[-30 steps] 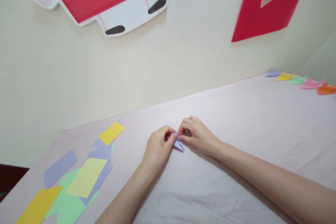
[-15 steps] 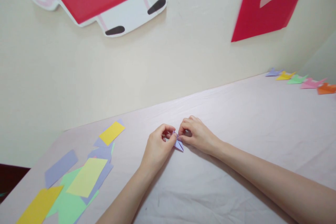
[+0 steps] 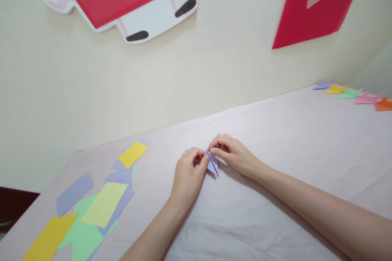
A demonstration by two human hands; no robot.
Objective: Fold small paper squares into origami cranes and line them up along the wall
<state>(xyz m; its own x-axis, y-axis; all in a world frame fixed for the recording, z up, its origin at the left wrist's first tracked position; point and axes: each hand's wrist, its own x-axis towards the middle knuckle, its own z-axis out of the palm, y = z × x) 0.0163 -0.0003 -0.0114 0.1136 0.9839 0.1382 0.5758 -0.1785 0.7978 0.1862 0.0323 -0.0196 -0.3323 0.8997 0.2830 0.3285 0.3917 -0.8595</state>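
A small piece of folded purple paper point(image 3: 212, 166) is held between my two hands over the pale cloth. My left hand point(image 3: 190, 169) pinches its left side between thumb and fingers. From the upper right, my right hand point(image 3: 232, 151) grips the top of the paper with thumb and forefinger. The lower end of the paper points toward me and shows a dark slit between two flaps. My fingertips cover its upper part, so the exact folds there are hidden.
Loose yellow point(image 3: 132, 155), purple point(image 3: 75, 193) and green paper sheets point(image 3: 88, 232) overlap at the left. Several folded paper figures point(image 3: 350, 93) stand in a row at the far right. Behind the cloth-covered table point(image 3: 275, 216) rises a wall with a red hanging point(image 3: 318, 12).
My right fingers have closed in on the top of the purple paper. The paper has turned slightly, its lower flaps now more spread. The whole view has shifted a little.
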